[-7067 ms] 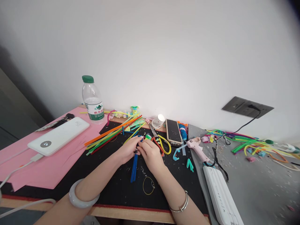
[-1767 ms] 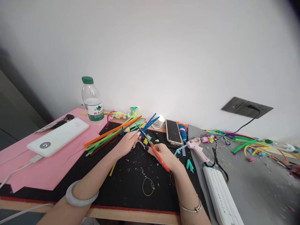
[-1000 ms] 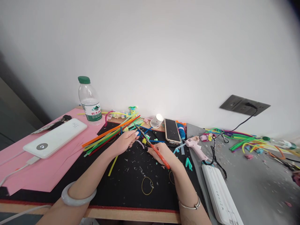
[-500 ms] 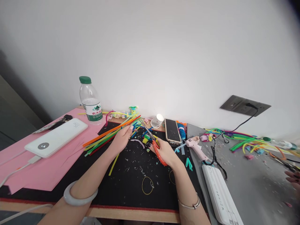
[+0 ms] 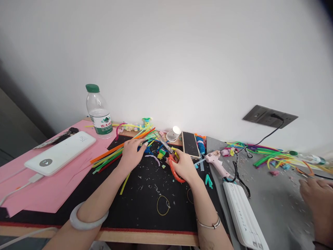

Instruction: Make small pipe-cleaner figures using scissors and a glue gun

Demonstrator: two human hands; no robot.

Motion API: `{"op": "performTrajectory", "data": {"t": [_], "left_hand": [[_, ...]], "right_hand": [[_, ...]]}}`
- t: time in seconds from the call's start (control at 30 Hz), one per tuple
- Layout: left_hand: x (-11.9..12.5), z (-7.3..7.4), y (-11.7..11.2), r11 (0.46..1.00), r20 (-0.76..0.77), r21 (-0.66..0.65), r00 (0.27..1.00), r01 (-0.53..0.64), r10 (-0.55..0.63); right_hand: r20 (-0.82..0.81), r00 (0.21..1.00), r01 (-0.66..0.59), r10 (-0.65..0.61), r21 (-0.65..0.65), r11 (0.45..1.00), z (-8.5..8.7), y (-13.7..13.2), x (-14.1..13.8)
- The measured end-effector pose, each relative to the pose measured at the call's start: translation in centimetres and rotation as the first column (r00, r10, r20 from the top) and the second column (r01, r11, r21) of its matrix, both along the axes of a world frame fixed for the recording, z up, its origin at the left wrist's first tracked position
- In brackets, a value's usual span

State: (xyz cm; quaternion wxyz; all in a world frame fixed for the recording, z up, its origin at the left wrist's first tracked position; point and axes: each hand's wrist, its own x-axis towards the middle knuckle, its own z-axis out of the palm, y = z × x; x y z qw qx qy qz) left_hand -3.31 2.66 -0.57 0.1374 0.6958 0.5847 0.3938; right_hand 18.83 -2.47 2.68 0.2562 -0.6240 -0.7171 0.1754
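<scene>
My left hand is at the right end of a bundle of pipe cleaners in orange, yellow, green and red. Its fingers and thumb close on a thin blue pipe cleaner, partly hidden by the hand. My right hand grips scissors with orange-and-yellow handles. Their blades point up and left toward my left fingertips and look blurred. Just left of the handles lie a small green-and-yellow fuzzy piece and a curved lilac strip.
Behind stand a paper cup, a phone and a water bottle. A white power bank rests on pink paper. To the right are a pink glue gun, a long white power strip and another person's hand.
My left hand has turned, its fingers shifting slightly left and its thumb lower. The scissors stay in my right hand, blades now blurred. The other person's hand has come further into view.
</scene>
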Motion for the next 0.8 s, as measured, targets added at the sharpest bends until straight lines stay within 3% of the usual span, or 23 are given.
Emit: {"op": "performTrajectory", "data": {"t": [0.13, 0.27, 0.5, 0.67, 0.8], "left_hand": [[-0.3, 1.0, -0.5, 0.973, 0.264, 0.189, 0.961, -0.133, 0.080], [-0.5, 1.6, -1.1, 0.912, 0.380, 0.289, 0.909, -0.293, 0.172], [-1.3, 2.1, -1.3, 0.860, 0.437, 0.351, 0.877, -0.371, 0.200], [-0.1, 2.7, -2.3, 0.862, 0.302, 0.463, 0.951, -0.206, 0.065], [0.7, 2.7, -3.0, 0.916, 0.234, 0.399, 0.970, -0.040, -0.060]], "right_hand": [[0.039, 0.987, -0.158, 0.158, -0.002, 0.987, -0.1, -0.3, -0.4], [0.000, 0.943, -0.334, 0.334, -0.027, 0.942, 0.1, -0.8, -1.2], [-0.009, 0.953, -0.303, 0.303, -0.069, 0.951, -0.2, -1.0, -1.1], [0.001, 0.919, -0.393, 0.394, -0.046, 0.918, -0.5, -1.1, -2.1], [-0.044, 0.924, -0.376, 0.380, 0.069, 0.924, 0.3, -0.8, -1.9]]}}
